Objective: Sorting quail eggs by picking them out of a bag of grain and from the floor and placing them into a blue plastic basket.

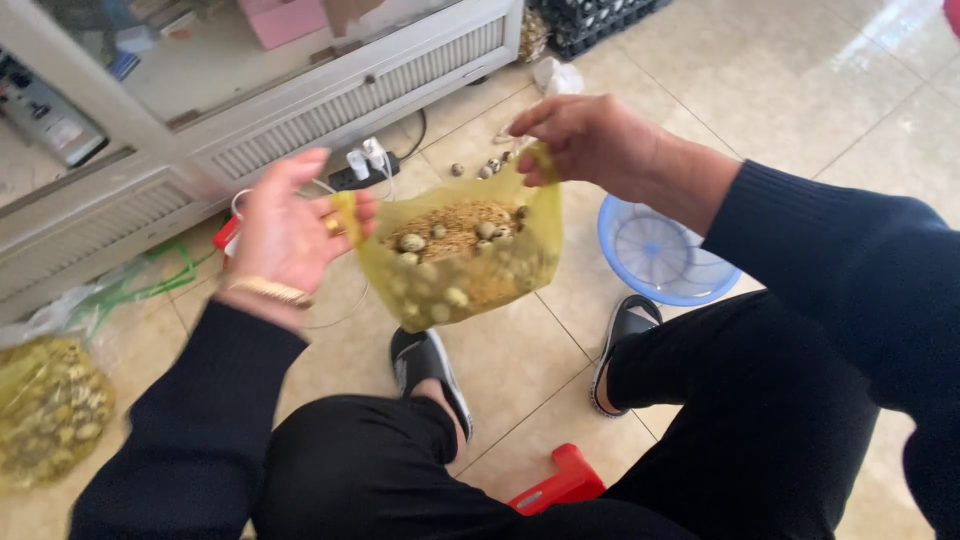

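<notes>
Your left hand and right hand each pinch a rim corner of the yellow plastic bag, holding it open above the tiled floor so the quail eggs and husks inside stay level.

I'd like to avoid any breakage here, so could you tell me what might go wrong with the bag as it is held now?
The thin yellow bag of small speckled eggs and husks hangs in the air over the tiled floor, held only at its top edges by the left hand and right hand. If either grip slips, the eggs could spill and crack. The plastic might also tear.
</notes>
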